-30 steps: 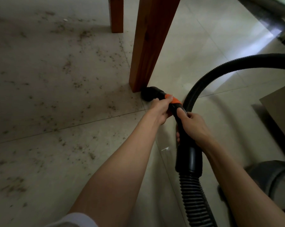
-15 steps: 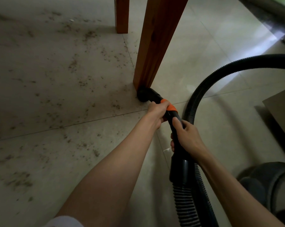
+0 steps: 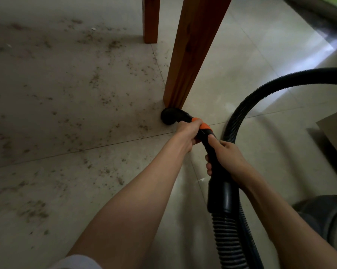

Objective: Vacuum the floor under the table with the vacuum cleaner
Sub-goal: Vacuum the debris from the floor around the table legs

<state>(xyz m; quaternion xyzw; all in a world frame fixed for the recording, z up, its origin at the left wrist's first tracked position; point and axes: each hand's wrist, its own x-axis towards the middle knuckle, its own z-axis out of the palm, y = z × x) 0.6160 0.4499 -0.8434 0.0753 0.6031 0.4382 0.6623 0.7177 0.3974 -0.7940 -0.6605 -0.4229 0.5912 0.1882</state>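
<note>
A person looks down at a pale tiled floor (image 3: 241, 61) with both bare forearms stretched forward, working a black vacuum wand (image 3: 212, 150). The left hand (image 3: 187, 134) curls its fingers around the wand just behind an orange collar (image 3: 203, 125), close to the working end. The right hand (image 3: 226, 160) wraps the wand a little nearer to the person, thumb lying along the top, with fingertips showing on the left side of the tube. The round black nozzle (image 3: 168, 117) sits on the floor, touching the foot of the near wooden table leg (image 3: 193, 55) on its near-left corner. A second table leg (image 3: 151, 18) stands farther away and to the left. Behind the right hand the wand widens into a smooth black cuff (image 3: 223, 199), from which a ribbed black hose (image 3: 264, 90) runs down toward the person, then loops up and arcs off to the right edge of the view. Dark crumbs and dust (image 3: 94, 80) are scattered across the tiles on the left, under the table and toward the near left (the tiles on the right look cleaner and catch window light). A dark grey rounded object (image 3: 324, 216), only partly in view, sits at the near right, and the corner of a flat brown board (image 3: 336, 127) lies at the right edge.
</note>
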